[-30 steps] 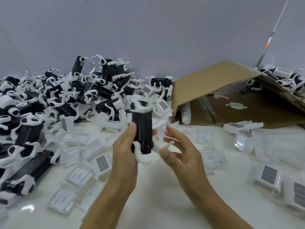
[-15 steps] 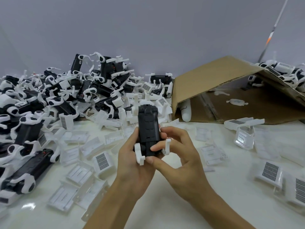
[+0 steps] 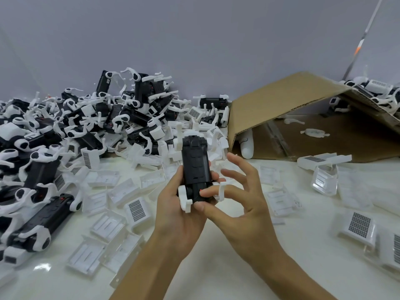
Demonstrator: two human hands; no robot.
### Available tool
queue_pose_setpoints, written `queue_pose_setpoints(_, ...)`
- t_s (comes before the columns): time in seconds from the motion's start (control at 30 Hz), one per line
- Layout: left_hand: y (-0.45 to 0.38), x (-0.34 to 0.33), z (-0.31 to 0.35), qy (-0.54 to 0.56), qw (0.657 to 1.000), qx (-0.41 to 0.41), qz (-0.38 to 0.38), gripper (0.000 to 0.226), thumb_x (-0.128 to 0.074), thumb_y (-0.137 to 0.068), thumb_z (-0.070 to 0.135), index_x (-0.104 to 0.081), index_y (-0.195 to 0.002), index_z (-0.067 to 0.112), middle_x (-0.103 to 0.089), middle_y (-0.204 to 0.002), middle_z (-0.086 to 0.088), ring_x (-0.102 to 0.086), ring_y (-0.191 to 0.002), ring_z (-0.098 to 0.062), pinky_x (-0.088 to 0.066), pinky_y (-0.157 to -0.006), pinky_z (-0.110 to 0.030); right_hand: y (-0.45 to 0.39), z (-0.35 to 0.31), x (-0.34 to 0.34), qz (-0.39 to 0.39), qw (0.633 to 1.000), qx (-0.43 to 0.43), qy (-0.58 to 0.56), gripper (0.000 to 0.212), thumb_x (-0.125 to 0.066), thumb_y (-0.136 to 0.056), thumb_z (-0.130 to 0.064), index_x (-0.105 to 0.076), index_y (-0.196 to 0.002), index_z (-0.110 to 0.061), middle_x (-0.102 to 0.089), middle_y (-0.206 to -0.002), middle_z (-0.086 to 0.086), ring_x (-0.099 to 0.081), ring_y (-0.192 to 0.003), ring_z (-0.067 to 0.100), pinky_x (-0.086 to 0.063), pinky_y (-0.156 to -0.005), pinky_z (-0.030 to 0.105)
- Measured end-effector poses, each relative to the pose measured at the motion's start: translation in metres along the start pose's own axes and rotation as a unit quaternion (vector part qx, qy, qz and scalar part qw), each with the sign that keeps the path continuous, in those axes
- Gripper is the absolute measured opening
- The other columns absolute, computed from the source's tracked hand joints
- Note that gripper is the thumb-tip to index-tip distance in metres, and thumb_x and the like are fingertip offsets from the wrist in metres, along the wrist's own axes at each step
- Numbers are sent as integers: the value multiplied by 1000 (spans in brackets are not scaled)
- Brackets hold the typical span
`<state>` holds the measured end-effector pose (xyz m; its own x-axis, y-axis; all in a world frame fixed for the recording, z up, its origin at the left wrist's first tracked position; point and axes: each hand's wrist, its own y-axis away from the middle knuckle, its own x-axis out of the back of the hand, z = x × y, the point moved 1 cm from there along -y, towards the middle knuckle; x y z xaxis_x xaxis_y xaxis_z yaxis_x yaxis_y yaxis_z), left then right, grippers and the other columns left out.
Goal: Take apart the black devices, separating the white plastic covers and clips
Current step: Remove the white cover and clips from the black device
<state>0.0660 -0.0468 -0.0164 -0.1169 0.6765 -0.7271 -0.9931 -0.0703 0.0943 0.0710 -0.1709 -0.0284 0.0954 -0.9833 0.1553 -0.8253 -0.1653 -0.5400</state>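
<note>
I hold a black device (image 3: pixel 195 164) upright over the white table, its top free of any cover. My left hand (image 3: pixel 175 204) grips its lower half from the left and behind. My right hand (image 3: pixel 233 198) pinches the device's bottom end between thumb and index finger, the other fingers spread. A white clip (image 3: pixel 184 197) sticks out at the lower left of the device and another white clip (image 3: pixel 221 190) at the lower right, by my right index finger.
A big heap of black devices with white clips (image 3: pixel 91 126) fills the left and back. Loose white covers (image 3: pixel 108 226) lie scattered on the table (image 3: pixel 216 263). An open cardboard box (image 3: pixel 303 118) lies on its side at the back right.
The white cover on the device's top is gone since a second ago. My right hand came in to the device's bottom end, and its outer fingers have now spread.
</note>
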Motion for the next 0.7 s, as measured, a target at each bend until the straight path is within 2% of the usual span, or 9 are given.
queue_pose_setpoints(0.07, 0, 1, -1, -6, 1000, -3, 1, 49, -40, -104, 37, -77, -108, 5, -69, -94, -14, -68, -84, -22, -55, -82, -33, 0, 0, -1, -8, 1000, -1, -9, 27, -88, -74, -17, -77, -90, -36, -37, -151, -18, -45, -135, 11, -38, -105, 12)
queue_pose_setpoints(0.13, 0, 2, -1, -9, 1000, -4, 4, 49, -38, -106, 36, -78, -107, 8, -70, -95, -13, -69, -83, -20, -56, -81, -33, 0, 0, -1, -15, 1000, -1, -24, 30, -87, -75, -16, -76, -94, -37, -40, -147, -16, -47, -134, 12, -43, -105, 17)
queue_pose_setpoints(0.23, 0, 0, -1, 6, 1000, 10, 5, 47, -43, -103, 35, -76, -109, 2, -67, -92, -16, -68, -79, -21, -60, -72, -30, 0, 0, -1, -15, 999, 1, -29, 20, -85, -73, -20, -75, -87, -29, -48, -136, -15, -50, -131, 13, -45, -103, 19)
queue_pose_setpoints(0.3, 0, -1, -1, 8, 1000, 15, 4, 47, -44, -102, 35, -74, -112, 0, -67, -93, -16, -68, -80, -22, -60, -72, -30, 0, 0, -1, -9, 1000, 3, -27, 13, -83, -73, -21, -74, -82, -25, -49, -132, -14, -50, -131, 12, -45, -102, 18)
queue_pose_setpoints(0.37, 1, -1, -1, 4, 1000, 13, 2, 49, -40, -105, 35, -74, -112, 1, -68, -94, -16, -69, -81, -23, -61, -74, -31, 0, 0, -2, -8, 999, -2, -33, 11, -82, -73, -21, -72, -77, -23, -48, -130, -14, -49, -132, 15, -46, -103, 23)
queue_pose_setpoints(0.43, 1, 0, 0, 7, 1000, 15, 0, 49, -39, -106, 36, -73, -114, 1, -68, -94, -16, -68, -83, -23, -60, -76, -32, 0, 0, -1, -16, 999, -9, -33, 13, -84, -73, -21, -72, -78, -26, -48, -130, -17, -48, -132, 12, -47, -104, 23)
queue_pose_setpoints(0.57, -2, 4, 0, 29, 999, 28, 11, 51, -42, -103, 39, -73, -112, 0, -66, -96, -17, -61, -92, -26, -47, -93, -37, 1, 0, 0, 5, 1000, -20, 17, 21, -89, -72, -24, -75, -82, -37, -38, -144, -26, -36, -139, 2, -34, -106, 9)
queue_pose_setpoints(0.63, -3, 7, -1, 45, 999, 27, 13, 53, -40, -101, 39, -75, -108, -1, -68, -96, -17, -62, -90, -27, -42, -100, -39, 1, -1, 1, 8, 999, -25, 25, 22, -88, -72, -29, -76, -85, -42, -30, -151, -31, -30, -142, -2, -27, -106, 13)
queue_pose_setpoints(0.7, -4, 9, -1, 63, 998, 31, 6, 49, -44, -96, 34, -75, -106, -3, -68, -98, -18, -63, -89, -27, -42, -101, -39, 0, -2, 0, -7, 999, -33, 24, 28, -88, -74, -33, -74, -92, -49, -27, -152, -32, -28, -142, -3, -27, -106, 17)
